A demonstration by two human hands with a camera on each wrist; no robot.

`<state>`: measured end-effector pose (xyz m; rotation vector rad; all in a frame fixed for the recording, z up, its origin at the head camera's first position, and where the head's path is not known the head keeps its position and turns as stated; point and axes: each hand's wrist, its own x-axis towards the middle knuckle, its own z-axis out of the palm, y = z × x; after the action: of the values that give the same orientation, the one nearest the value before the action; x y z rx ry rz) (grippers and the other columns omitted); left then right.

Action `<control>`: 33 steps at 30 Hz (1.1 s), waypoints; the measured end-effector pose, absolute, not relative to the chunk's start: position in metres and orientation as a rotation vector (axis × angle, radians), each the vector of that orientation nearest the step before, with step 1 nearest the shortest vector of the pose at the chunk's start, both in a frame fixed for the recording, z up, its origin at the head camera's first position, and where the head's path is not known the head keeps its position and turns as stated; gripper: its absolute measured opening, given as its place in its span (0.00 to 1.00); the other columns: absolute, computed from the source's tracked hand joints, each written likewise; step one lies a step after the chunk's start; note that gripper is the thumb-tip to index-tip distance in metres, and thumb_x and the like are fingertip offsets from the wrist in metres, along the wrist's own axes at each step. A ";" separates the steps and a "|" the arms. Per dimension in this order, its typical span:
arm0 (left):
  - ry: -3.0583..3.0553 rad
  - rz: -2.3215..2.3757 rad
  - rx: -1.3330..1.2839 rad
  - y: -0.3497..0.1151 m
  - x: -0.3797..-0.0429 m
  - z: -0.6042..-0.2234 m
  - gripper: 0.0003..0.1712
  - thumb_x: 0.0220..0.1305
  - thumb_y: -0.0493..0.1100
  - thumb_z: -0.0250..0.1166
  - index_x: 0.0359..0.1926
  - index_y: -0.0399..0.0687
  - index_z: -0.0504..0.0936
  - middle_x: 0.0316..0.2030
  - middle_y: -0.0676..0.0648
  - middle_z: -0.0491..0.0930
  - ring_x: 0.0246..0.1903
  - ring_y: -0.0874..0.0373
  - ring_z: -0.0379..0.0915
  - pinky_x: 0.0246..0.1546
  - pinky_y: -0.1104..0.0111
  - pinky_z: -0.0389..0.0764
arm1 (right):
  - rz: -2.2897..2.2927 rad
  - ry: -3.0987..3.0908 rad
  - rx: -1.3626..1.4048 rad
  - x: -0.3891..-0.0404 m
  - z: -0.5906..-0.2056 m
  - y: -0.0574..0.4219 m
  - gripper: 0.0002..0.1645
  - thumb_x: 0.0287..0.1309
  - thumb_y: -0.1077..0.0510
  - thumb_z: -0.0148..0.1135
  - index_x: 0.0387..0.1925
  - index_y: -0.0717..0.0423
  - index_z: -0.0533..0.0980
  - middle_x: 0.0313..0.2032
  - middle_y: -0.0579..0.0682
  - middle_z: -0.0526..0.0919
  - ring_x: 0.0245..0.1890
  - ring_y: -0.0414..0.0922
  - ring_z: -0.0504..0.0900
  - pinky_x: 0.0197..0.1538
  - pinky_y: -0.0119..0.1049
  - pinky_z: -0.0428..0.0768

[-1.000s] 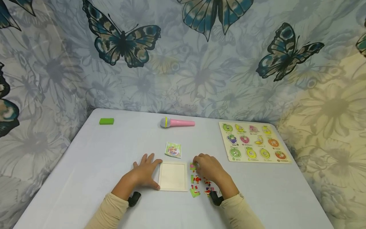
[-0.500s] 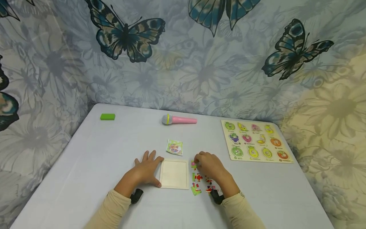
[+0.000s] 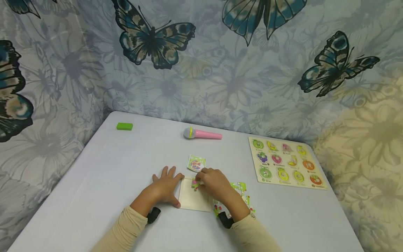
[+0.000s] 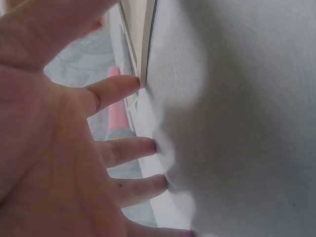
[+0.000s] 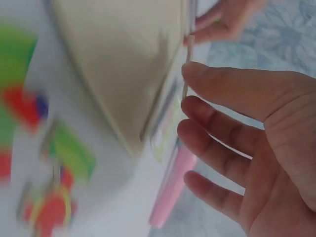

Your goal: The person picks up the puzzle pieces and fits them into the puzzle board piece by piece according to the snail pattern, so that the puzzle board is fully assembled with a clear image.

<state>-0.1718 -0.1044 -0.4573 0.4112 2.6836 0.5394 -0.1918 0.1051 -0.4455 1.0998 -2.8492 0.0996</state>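
Head view: lower centre, loose pieces (image 3: 241, 186) sit beside the right hand (image 3: 215, 183), pinching a puzzle piece (image 3: 194, 183) over the pale tray (image 3: 192, 202); left hand (image 3: 163, 189), fingers spread, touches its edge; and beyond, mid-frame, a pink microphone (image 3: 206, 134)

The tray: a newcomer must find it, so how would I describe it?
On the white table, look between the left hand and the loose puzzle pieces. The pale, shallow, squarish tray lies there, the right hand over its far right part. Unlike the larger fruit-printed board farther right, its floor is plain.
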 end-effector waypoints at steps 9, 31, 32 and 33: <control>2.685 0.539 0.433 -0.103 -0.171 -0.456 0.55 0.33 0.55 0.83 0.65 0.49 0.68 0.72 0.32 0.51 0.71 0.28 0.39 0.55 0.23 0.50 | 0.104 -2.853 1.128 -0.196 -0.458 0.085 0.12 0.52 0.55 0.72 0.40 0.46 0.85 0.38 0.42 0.85 0.39 0.41 0.83 0.44 0.41 0.81; 2.676 0.579 0.412 -0.100 -0.170 -0.456 0.54 0.32 0.53 0.84 0.63 0.50 0.69 0.71 0.32 0.51 0.71 0.27 0.38 0.53 0.22 0.49 | 0.186 -2.970 1.113 -0.196 -0.454 0.087 0.14 0.53 0.53 0.71 0.43 0.48 0.84 0.41 0.43 0.84 0.42 0.42 0.82 0.48 0.41 0.80; 2.675 0.577 0.409 -0.099 -0.170 -0.456 0.54 0.32 0.53 0.83 0.64 0.50 0.69 0.72 0.32 0.51 0.71 0.27 0.38 0.54 0.22 0.48 | 0.205 -2.981 1.107 -0.196 -0.453 0.091 0.14 0.54 0.53 0.71 0.44 0.48 0.84 0.41 0.43 0.84 0.43 0.43 0.82 0.49 0.41 0.80; 2.675 0.579 0.409 -0.098 -0.170 -0.456 0.54 0.32 0.53 0.84 0.64 0.50 0.69 0.72 0.32 0.51 0.71 0.27 0.37 0.54 0.22 0.48 | 0.227 -2.995 1.092 -0.197 -0.452 0.095 0.14 0.54 0.53 0.70 0.44 0.48 0.84 0.42 0.43 0.84 0.43 0.43 0.82 0.49 0.41 0.80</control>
<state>-0.1700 -0.0984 -0.4559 0.4086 2.6749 0.5794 -0.1967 0.0950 -0.4517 1.0923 -2.9952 0.2267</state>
